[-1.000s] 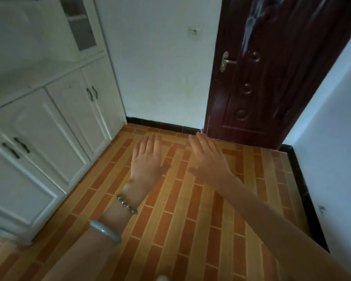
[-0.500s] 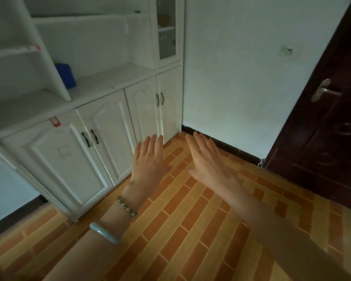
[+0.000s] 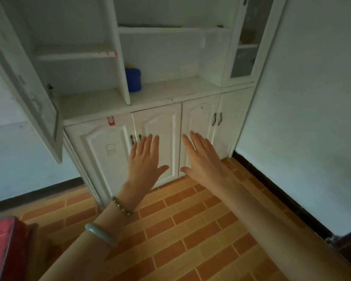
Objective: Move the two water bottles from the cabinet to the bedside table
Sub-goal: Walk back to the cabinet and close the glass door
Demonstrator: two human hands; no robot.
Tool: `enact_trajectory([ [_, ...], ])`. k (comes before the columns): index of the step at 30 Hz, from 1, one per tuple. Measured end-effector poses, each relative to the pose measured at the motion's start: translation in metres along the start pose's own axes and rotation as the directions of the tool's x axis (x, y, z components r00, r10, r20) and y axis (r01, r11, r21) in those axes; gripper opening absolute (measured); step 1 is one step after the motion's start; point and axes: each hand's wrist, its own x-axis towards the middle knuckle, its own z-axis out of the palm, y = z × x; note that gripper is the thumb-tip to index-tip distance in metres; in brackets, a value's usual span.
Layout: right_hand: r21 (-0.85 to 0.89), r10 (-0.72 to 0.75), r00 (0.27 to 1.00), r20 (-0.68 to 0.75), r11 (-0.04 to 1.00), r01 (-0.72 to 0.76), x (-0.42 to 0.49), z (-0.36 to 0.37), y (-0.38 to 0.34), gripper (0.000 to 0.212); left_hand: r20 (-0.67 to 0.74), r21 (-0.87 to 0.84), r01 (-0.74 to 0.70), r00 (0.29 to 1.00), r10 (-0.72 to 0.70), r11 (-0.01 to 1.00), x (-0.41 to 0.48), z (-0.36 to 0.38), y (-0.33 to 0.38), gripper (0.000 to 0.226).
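Observation:
A white cabinet (image 3: 156,100) with open shelves above and closed lower doors fills the upper middle of the head view. On its counter shelf stands a blue container (image 3: 133,79), partly hidden behind a white divider. No water bottle shows on the shelves. My left hand (image 3: 145,162) and my right hand (image 3: 203,159) are stretched out flat, palms down, fingers apart, in front of the lower doors. Both hold nothing. Two bracelets sit on my left wrist.
An upper cabinet door (image 3: 31,98) hangs open at the left. A glass-fronted door (image 3: 247,41) is at the upper right. The floor has orange brick-pattern tiles (image 3: 190,230). A red-topped piece of furniture (image 3: 2,244) is at the bottom left, a white wall (image 3: 312,118) at the right.
The view has swung left from the dark door to face the cabinet. Both hands have stayed stretched out and empty.

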Motion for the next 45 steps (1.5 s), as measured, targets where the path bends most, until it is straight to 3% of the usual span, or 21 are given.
enact_trajectory([
  [7,0.032,-0.193,0.981,0.004,0.981,0.193,0.085,0.022,0.014,0.095,-0.009,0.072,0.203,0.979,-0.202,0.977,0.041,0.016,-0.026,0.093],
  [17,0.125,-0.446,0.894,0.035,0.89,0.439,0.198,0.061,-0.031,0.093,-0.032,0.155,0.431,0.901,-0.432,0.889,0.07,0.027,-0.105,0.094],
  [33,0.185,-0.685,0.717,-0.124,0.694,0.695,0.364,0.087,-0.164,0.091,-0.312,0.311,0.63,0.775,-0.55,0.711,0.106,0.01,-0.257,0.1],
  [38,0.228,-0.77,0.617,-0.161,0.579,0.783,0.383,0.083,-0.201,0.093,-0.476,0.32,0.71,0.693,-0.541,0.628,0.086,-0.004,-0.271,0.091],
  [45,0.261,-0.845,0.512,-0.154,0.465,0.846,0.397,0.085,-0.22,0.091,-0.499,0.308,0.839,0.544,-0.674,0.449,0.073,-0.008,-0.29,0.085],
])
